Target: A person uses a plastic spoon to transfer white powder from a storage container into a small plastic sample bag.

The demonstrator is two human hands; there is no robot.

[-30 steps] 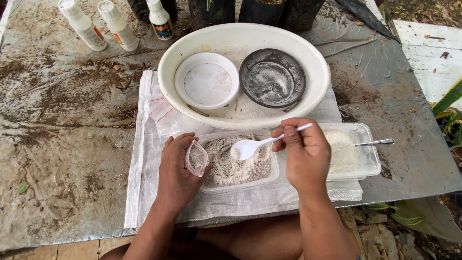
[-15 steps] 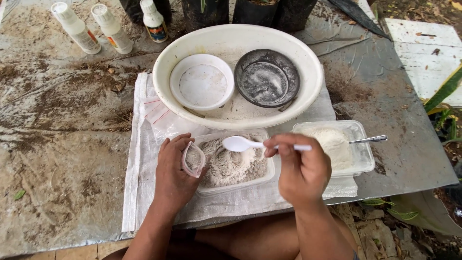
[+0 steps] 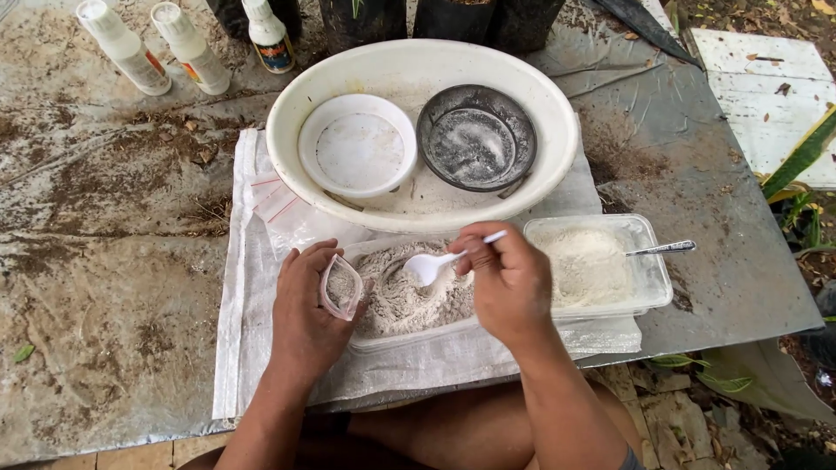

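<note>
Left hand (image 3: 306, 306) pinches a small clear bag (image 3: 340, 286), mouth held open, some grey powder inside. Fingers curled round it, thumb on the near side. Bag sits at the left edge of the near tray.

Right hand (image 3: 509, 283) holds a white plastic spoon (image 3: 434, 265) by the handle, fingers closed tight on it. Spoon bowl is down at the powder, just right of the bag, not touching it as far as I can tell.

Clear trays: 2.
- Near tray (image 3: 409, 331): grey-white powder, heaped, under both hands.
- Right tray (image 3: 649, 270): finer, paler powder, with a metal spoon (image 3: 662, 249) lying in it, handle sticking out over the right rim.

Big white oval basin (image 3: 557, 165) just behind the trays. Inside it: 2 bowls side by side.
- White bowl (image 3: 357, 144), left: only a thin dusting of powder.
- Dark bowl (image 3: 476, 137), right: grey residue on the bottom.

A few spare clear bags (image 3: 279, 200) with red strips lie flat between the basin and the left hand; exact number unclear.

All of this sits on a white woven sheet (image 3: 239, 348) spread on a dirty grey table (image 3: 104, 261).

Bottles: 3 at the far left corner. Two white bottles (image 3: 157, 52) lean side by side, a third bottle (image 3: 268, 39) with a darker label stands right of them.

Dark pots (image 3: 435, 17) along the far edge, cropped, count unclear.
</note>
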